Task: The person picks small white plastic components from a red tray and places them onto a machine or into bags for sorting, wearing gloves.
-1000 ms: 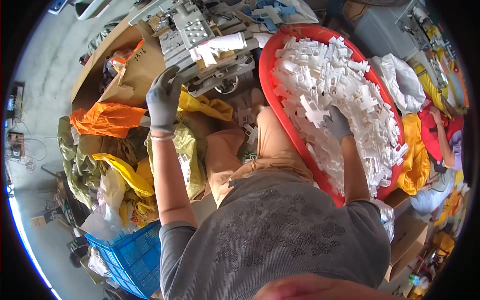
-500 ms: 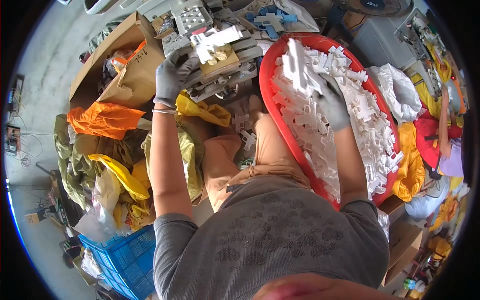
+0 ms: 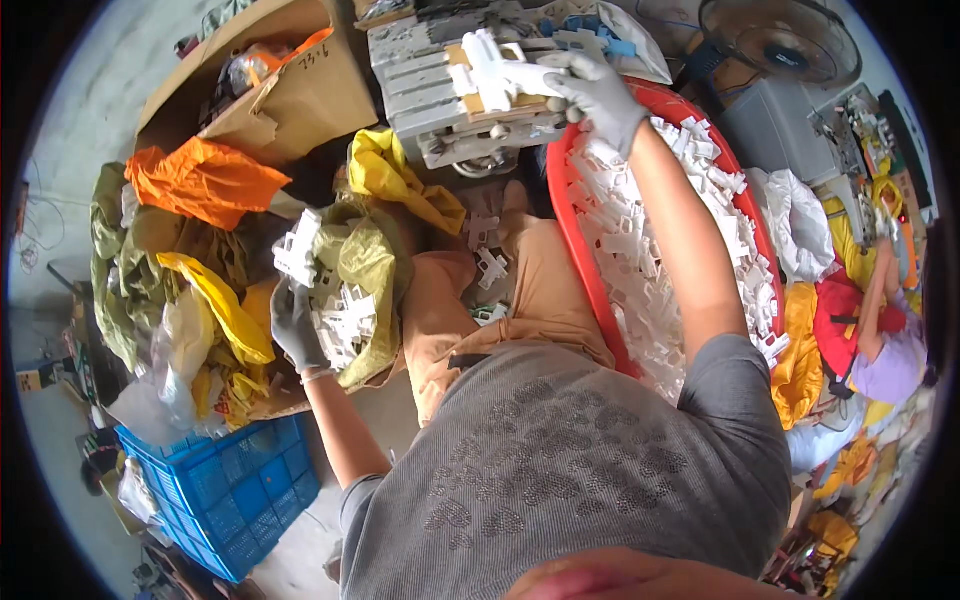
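Head view, upper centre: white pistol-shaped part [image 3: 495, 70] on tan block [image 3: 482, 104], block on grey metal machine [image 3: 408, 85]. Right hand [image 3: 605, 108], grey glove on, at right end of this part, reaching up from the right side of the frame. Fingers curled partway, closed on the part's slim end; rest of the part out past the fingertips, to the left, over the block.

Left of centre: left hand [image 3: 297, 328], also gloved, lower in the frame and well apart from the machine. Fingers loosely bent, pointing up. Second white part [image 3: 297, 250] directly above these fingertips, by left side of green sack [image 3: 368, 255]; cannot tell whether gripped, just touching or loose. More white parts [image 3: 345, 330] inside the sack, just right of left hand.

Right of centre: red tub [image 3: 565, 190], heaped with white pieces [image 3: 655, 230], partly behind right forearm. Blue parts [image 3: 605, 40] near right hand, at top.

Yellow cloth [image 3: 390, 175] between sack and machine. Orange cloth [image 3: 205, 182] at left, cardboard box [image 3: 315, 105] upper left, blue crate [image 3: 215, 490] lower left, fan [image 3: 780, 40] upper right. Another person [image 3: 888, 350] at far right.
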The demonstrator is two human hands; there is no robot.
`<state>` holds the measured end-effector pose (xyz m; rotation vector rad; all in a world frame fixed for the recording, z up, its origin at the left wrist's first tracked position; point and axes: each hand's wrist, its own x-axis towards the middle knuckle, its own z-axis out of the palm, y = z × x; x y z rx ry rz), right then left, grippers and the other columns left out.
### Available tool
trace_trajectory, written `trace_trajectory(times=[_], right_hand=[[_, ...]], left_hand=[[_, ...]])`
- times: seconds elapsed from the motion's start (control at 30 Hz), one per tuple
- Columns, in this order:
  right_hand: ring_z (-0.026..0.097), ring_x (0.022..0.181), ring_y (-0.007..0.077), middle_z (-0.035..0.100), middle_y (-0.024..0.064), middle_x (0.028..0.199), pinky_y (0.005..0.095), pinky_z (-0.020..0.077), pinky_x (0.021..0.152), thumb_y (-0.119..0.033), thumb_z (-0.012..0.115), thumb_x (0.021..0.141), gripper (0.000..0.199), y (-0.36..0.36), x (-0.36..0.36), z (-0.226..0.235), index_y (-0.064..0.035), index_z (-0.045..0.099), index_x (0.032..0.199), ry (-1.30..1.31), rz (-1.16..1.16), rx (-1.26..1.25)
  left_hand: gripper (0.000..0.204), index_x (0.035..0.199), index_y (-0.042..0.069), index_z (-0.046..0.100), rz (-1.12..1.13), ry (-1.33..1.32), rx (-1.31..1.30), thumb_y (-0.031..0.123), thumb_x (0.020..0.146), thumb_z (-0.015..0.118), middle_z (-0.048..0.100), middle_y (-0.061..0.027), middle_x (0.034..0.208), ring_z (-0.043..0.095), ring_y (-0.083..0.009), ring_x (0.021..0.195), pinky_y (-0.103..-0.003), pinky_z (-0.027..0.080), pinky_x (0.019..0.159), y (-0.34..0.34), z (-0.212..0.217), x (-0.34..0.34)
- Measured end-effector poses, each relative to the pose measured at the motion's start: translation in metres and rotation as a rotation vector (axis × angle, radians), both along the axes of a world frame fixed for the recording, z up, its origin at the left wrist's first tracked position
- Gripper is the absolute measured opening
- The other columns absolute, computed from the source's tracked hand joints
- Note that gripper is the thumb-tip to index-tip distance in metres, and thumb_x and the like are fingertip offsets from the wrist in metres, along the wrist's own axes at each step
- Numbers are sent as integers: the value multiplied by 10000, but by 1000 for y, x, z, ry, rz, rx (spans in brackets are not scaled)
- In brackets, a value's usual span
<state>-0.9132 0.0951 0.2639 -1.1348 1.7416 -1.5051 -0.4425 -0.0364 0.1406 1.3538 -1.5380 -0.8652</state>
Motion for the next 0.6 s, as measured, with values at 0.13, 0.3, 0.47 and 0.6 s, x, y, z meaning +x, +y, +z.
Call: trace_trajectory(times=[0.13, 0.3, 0.47, 0.6], right_hand=[[586, 823, 106, 606, 18, 977, 239, 498, 683, -201, 638, 861, 289, 2, -20, -10, -50, 611, 1106, 134, 9, -1], [530, 1141, 256, 555, 166, 1238, 317, 397, 955, -246, 547, 891, 389, 32, 62, 47, 14, 549, 1180, 916, -204, -195], [540, 1101, 244, 572, 107, 1195, 359, 409, 960, -140, 590, 867, 272, 37, 156, -34, -46, 595, 1122, 919, 79, -51], [622, 975, 223, 383, 66, 1397, 316, 524, 794, -199, 649, 777, 537, 9, 261, -99, -158, 489, 1287, 833, 778, -19]], left_hand=[[358, 1133, -27, 597, -28, -160, 156, 165, 840, 669, 664, -66, 1047, 596, -126, 957, -267, 467, 847, 10, -50, 48], [421, 1130, 23, 603, 132, -393, 208, 352, 868, 599, 645, -139, 1078, 606, -269, 1008, -315, 448, 881, 4, -137, 104], [600, 1218, 43, 544, 411, -668, 559, 452, 791, 648, 494, -184, 1299, 463, -325, 1208, -372, 383, 999, 22, -197, 171], [728, 1272, 60, 496, 372, -829, 753, 518, 728, 653, 383, -170, 1398, 464, -364, 1208, -403, 407, 987, 3, -192, 156]])
